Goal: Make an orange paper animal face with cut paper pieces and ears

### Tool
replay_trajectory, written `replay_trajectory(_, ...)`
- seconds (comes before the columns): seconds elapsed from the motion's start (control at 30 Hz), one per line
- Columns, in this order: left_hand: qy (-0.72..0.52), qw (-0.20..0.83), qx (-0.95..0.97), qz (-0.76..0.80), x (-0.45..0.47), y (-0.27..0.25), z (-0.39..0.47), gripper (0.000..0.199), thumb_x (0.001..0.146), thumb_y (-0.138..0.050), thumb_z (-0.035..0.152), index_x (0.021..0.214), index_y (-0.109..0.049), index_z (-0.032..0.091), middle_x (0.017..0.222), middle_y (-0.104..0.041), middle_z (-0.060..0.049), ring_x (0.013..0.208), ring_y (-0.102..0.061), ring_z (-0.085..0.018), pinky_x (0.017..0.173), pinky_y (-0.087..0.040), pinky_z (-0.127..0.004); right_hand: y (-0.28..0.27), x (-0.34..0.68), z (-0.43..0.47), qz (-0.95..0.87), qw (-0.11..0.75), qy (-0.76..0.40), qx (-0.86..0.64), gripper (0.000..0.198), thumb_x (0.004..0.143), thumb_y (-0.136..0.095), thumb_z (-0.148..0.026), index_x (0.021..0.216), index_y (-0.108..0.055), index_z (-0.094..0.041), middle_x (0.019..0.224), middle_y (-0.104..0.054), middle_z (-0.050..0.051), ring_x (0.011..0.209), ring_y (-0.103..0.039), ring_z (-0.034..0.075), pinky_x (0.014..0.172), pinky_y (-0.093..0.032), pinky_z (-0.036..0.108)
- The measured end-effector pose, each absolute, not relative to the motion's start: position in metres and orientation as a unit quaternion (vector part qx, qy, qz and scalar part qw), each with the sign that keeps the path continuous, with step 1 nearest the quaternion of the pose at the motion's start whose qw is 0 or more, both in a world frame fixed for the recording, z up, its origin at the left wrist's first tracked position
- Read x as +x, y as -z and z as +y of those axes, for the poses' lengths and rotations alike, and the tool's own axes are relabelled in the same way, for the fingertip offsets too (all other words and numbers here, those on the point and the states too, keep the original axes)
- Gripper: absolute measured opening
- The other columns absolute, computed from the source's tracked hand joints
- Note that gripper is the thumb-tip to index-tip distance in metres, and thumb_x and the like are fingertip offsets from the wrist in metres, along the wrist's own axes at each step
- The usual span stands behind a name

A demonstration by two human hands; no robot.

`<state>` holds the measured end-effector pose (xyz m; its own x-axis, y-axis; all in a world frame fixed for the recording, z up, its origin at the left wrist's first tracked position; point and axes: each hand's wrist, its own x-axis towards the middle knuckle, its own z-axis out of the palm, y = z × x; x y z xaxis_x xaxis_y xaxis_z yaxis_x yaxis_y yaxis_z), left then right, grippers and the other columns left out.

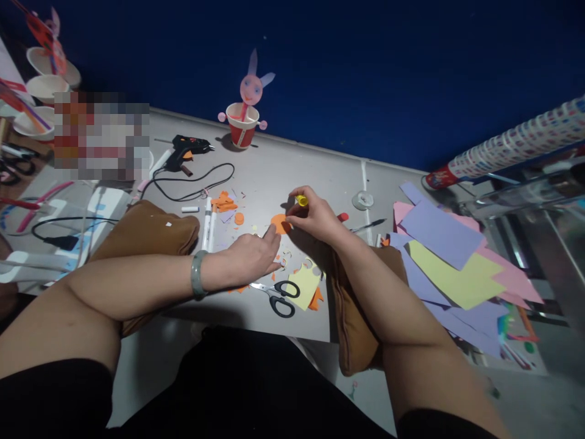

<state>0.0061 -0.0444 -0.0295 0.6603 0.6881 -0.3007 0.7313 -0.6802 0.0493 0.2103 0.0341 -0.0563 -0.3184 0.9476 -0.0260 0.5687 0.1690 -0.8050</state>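
An orange paper disc [280,223] lies on the grey table between my two hands. My left hand [254,257] has its fingers stretched out, with the fingertips resting at the disc's near left edge. My right hand [316,214] is closed, fingers curled around a small yellow cylinder [300,200], mostly hidden in the palm, its exact kind unclear. The right fingertips touch the disc's right edge. A smaller orange disc [239,218] and orange paper scraps [223,202] lie to the left. Black-handled scissors [280,296] rest near my left hand beside a cut yellow paper [301,285].
A pink rabbit figure in a red cup [242,133] stands at the back. Behind left lies a black glue gun [185,150] with its cord. Coloured sheets [441,235], a tape roll [362,200] and stacked paper cups [503,149] are on the right. Brown cushions [146,230] sit under both arms.
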Motion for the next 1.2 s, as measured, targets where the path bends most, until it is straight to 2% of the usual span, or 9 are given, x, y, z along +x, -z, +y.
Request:
replay_trajectory(0.23, 0.106, 0.09, 0.915, 0.378, 0.005, 0.022, -0.039, 0.053, 0.102, -0.045, 0.047, 0.132, -0.054, 0.004, 0.132, -0.059, -0.027, 0.078, -0.072, -0.027, 0.062, -0.048, -0.036, 0.056, 0.205, 0.033, -0.73, 0.236, -0.332, -0.549, 0.044, 0.069, -0.067, -0.015, 0.108, -0.052, -0.026, 0.071, -0.065, -0.005, 0.066, -0.062, 0.017, 0.067, -0.045, 0.033)
replay_trajectory(0.33, 0.082, 0.098, 0.905, 0.406, 0.005, 0.016, -0.029, 0.039, 0.101, -0.049, 0.039, 0.123, -0.057, 0.008, 0.12, -0.063, -0.019, 0.085, -0.07, -0.026, 0.065, -0.047, -0.033, 0.056, 0.205, 0.036, -0.674, 0.293, -0.419, -0.534, 0.045, 0.069, -0.066, -0.019, 0.109, -0.048, -0.026, 0.067, -0.06, -0.007, 0.057, -0.058, 0.015, 0.059, -0.045, 0.03)
replay_trajectory(0.47, 0.025, 0.057, 0.891, 0.449, 0.004, 0.012, -0.017, 0.037, 0.098, -0.056, 0.036, 0.124, -0.055, 0.01, 0.117, -0.062, -0.016, 0.092, -0.067, -0.028, 0.064, -0.044, -0.032, 0.052, 0.204, 0.035, -0.585, 0.35, -0.553, -0.479, 0.052, 0.067, -0.072, -0.025, 0.109, -0.042, -0.027, 0.064, -0.057, -0.01, 0.052, -0.058, 0.013, 0.055, -0.049, 0.029)
replay_trajectory(0.6, -0.024, 0.058, 0.885, 0.462, 0.001, 0.016, -0.011, 0.027, 0.102, -0.043, 0.03, 0.115, -0.06, 0.012, 0.113, -0.065, -0.015, 0.088, -0.066, -0.024, 0.065, -0.042, -0.033, 0.046, 0.201, 0.03, -0.561, 0.345, -0.61, -0.441, 0.055, 0.068, -0.078, -0.033, 0.109, -0.041, -0.027, 0.065, -0.057, -0.01, 0.051, -0.061, 0.013, 0.055, -0.053, 0.031)
replay_trajectory(0.73, -0.168, 0.191, 0.839, 0.481, -0.003, 0.022, -0.002, 0.018, 0.099, -0.047, 0.026, 0.098, -0.061, 0.016, 0.089, -0.067, -0.006, 0.074, -0.059, -0.017, 0.065, -0.04, -0.031, 0.043, 0.197, 0.029, -0.545, 0.382, -0.593, -0.454, 0.053, 0.073, -0.079, -0.045, 0.108, -0.045, -0.026, 0.071, -0.062, -0.007, 0.057, -0.064, 0.013, 0.06, -0.055, 0.03)
replay_trajectory(0.83, -0.27, 0.36, 0.737, 0.505, -0.004, 0.025, 0.007, 0.015, 0.094, -0.054, 0.028, 0.082, -0.053, 0.019, 0.07, -0.055, 0.001, 0.062, -0.048, -0.011, 0.059, -0.036, -0.027, 0.044, 0.198, 0.031, -0.528, 0.424, -0.564, -0.473, 0.05, 0.077, -0.075, -0.056, 0.106, -0.045, -0.027, 0.08, -0.068, -0.003, 0.069, -0.069, 0.014, 0.069, -0.056, 0.031)
replay_trajectory(0.97, -0.298, 0.462, 0.663, 0.507, -0.001, 0.03, 0.013, 0.017, 0.091, -0.055, 0.025, 0.076, -0.049, 0.019, 0.068, -0.05, 0.002, 0.06, -0.043, -0.009, 0.054, -0.034, -0.025, 0.046, 0.2, 0.033, -0.541, 0.415, -0.578, -0.448, 0.063, 0.064, -0.087, -0.044, 0.107, -0.044, -0.028, 0.081, -0.069, -0.004, 0.072, -0.07, 0.015, 0.071, -0.057, 0.031)
replay_trajectory(1.1, -0.227, 0.483, 0.676, 0.509, 0.0, 0.031, 0.01, 0.012, 0.093, -0.051, 0.028, 0.09, -0.056, 0.017, 0.076, -0.061, -0.002, 0.063, -0.052, -0.011, 0.056, -0.04, -0.026, 0.049, 0.202, 0.034, -0.554, 0.397, -0.578, -0.448, 0.061, 0.063, -0.085, -0.032, 0.106, -0.042, -0.027, 0.072, -0.067, -0.006, 0.062, -0.066, 0.014, 0.066, -0.055, 0.03)
replay_trajectory(1.2, -0.183, 0.419, 0.712, 0.534, -0.001, 0.028, 0.005, 0.042, 0.092, -0.055, 0.033, 0.129, -0.05, 0.014, 0.109, -0.068, -0.012, 0.08, -0.062, -0.016, 0.068, -0.05, -0.03, 0.052, 0.203, 0.034, -0.587, 0.359, -0.533, -0.492, 0.054, 0.065, -0.078, -0.027, 0.107, -0.043, -0.027, 0.068, -0.065, -0.006, 0.06, -0.066, 0.016, 0.062, -0.054, 0.03)
